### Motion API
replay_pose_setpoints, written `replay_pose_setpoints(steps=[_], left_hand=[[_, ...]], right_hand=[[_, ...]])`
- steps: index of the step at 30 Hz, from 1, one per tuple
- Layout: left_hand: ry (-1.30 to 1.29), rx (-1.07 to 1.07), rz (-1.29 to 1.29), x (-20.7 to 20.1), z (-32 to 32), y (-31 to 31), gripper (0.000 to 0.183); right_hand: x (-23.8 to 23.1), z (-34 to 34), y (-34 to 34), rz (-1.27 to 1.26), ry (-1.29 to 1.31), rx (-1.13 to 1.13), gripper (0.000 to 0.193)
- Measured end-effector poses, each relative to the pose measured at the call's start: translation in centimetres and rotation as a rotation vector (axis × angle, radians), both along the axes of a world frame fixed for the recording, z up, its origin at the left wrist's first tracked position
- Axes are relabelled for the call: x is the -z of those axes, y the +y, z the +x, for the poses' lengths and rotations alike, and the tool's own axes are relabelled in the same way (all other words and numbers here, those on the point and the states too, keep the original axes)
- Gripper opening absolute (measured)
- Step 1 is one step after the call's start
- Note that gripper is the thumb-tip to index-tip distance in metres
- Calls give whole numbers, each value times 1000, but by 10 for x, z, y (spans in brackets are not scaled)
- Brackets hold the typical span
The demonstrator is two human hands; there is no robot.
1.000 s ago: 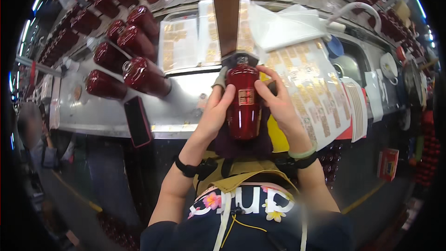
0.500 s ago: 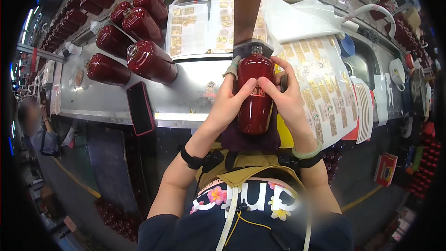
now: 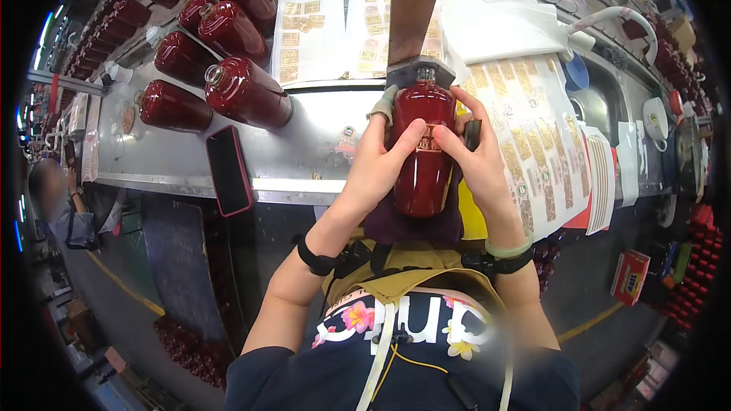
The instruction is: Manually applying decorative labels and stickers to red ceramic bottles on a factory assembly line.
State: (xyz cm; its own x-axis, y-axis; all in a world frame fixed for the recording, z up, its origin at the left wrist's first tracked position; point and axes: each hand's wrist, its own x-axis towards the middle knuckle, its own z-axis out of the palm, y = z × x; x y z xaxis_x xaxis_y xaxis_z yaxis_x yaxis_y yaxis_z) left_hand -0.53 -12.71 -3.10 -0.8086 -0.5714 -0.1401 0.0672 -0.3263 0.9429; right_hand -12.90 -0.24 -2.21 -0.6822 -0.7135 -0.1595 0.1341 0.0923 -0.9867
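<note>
A dark red glossy bottle (image 3: 422, 171) stands upright in front of me, its neck under a grey block at the foot of a brown post (image 3: 415, 0). My left hand (image 3: 377, 164) grips its left side and my right hand (image 3: 480, 160) its right side. Both thumbs press on a small gold label on the bottle's front. The bottle's base rests on a dark purple cloth (image 3: 381, 224).
Several red bottles (image 3: 247, 95) lie on their sides on the steel bench (image 3: 304, 160) at the left. A dark phone (image 3: 228, 171) lies near the bench edge. Sheets of gold labels (image 3: 533, 137) spread at the right and behind. Another person (image 3: 65, 209) is at far left.
The bottle and both hands sit closer under the post. My thumbs have moved together onto the gold label on the bottle's front.
</note>
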Motion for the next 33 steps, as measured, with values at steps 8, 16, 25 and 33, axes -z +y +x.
replay_pose_setpoints(steps=[8,16,25,33], left_hand=[[22,32,71,-2,3,-4,75],[-5,19,139,-3,2,-6,70],[2,49,140,0,3,-12,63],[-3,7,120,-1,-2,-7,78]], right_hand=[[-3,1,-2,-27,-22,-5,69],[-9,-2,-1,-13,-67,-20,67],[-9,-3,5,-5,-166,-16,64],[-3,-3,1,-10,-88,-34,75]])
